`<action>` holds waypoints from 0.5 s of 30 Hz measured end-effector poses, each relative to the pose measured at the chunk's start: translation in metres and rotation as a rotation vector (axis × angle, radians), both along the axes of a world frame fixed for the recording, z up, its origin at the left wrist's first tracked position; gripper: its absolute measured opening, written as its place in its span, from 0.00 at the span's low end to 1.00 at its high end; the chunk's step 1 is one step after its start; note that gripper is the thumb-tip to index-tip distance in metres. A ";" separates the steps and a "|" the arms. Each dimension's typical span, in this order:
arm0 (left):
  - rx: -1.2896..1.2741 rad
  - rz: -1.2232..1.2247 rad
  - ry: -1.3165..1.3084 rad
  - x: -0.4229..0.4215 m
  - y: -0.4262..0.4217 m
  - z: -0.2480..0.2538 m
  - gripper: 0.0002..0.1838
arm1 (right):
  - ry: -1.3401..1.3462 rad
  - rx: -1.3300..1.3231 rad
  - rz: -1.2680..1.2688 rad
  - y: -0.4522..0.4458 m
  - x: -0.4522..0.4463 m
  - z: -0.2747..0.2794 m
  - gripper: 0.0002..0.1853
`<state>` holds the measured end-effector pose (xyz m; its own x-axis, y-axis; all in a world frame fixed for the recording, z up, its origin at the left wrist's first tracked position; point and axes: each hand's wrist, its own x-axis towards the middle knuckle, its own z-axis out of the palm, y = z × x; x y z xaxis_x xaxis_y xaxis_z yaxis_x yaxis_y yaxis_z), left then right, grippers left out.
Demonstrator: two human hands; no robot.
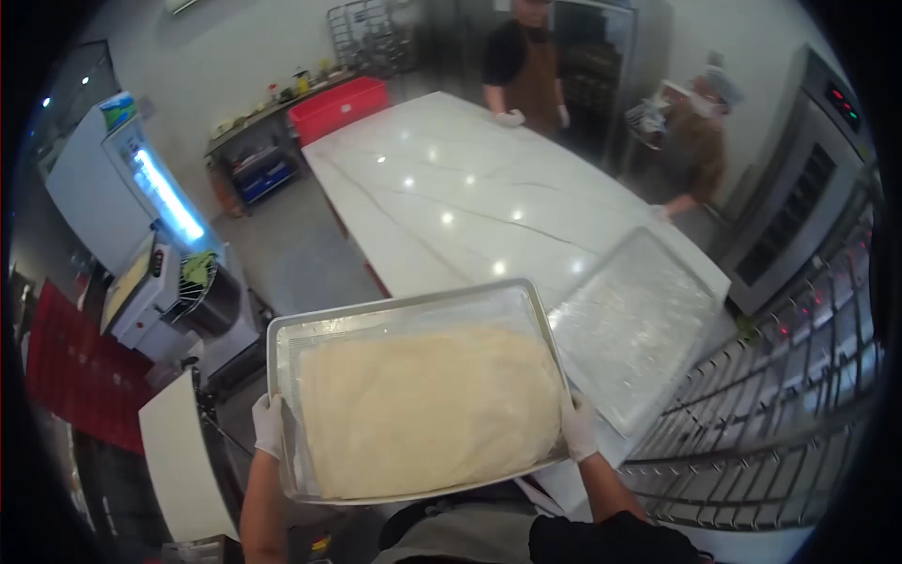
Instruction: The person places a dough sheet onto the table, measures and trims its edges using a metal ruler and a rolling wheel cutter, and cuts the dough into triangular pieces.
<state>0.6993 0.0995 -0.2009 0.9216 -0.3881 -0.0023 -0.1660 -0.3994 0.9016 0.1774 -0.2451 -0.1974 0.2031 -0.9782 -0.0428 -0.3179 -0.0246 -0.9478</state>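
A metal baking tray (404, 312) is held up in front of my body, near the close end of the white table. On it lies a wide, flat slab of pale dough (427, 409), which leaves a strip of bare metal along the far side. My left hand (268, 425), in a white glove, grips the tray's left rim. At the right rim, my right hand (578, 428), gloved too, is closed on the edge. Fingers under the tray are hidden on both sides.
A second tray (629, 324), shiny inside, rests on the white marble-look table (442, 188). Two people stand along its far right side. To the right is a wire rack (780, 442); to the left, a mixer (202, 291). A red bin (340, 108) sits beyond.
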 end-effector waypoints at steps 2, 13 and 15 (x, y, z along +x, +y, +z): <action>-0.039 0.055 -0.096 0.038 -0.010 0.004 0.15 | 0.030 0.022 0.022 -0.035 0.062 0.001 0.20; -0.079 -0.107 0.030 0.382 -0.192 -0.013 0.20 | 0.167 0.075 -0.091 -0.173 0.367 -0.087 0.18; -0.037 -0.221 0.010 0.438 -0.239 -0.040 0.23 | 0.245 0.090 -0.147 -0.169 0.387 -0.088 0.18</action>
<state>1.1368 -0.1399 -0.2408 0.8140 -0.5809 0.0067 -0.2365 -0.3208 0.9171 0.5646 -0.4140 -0.2858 0.0324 -0.9864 -0.1613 -0.5314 0.1197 -0.8386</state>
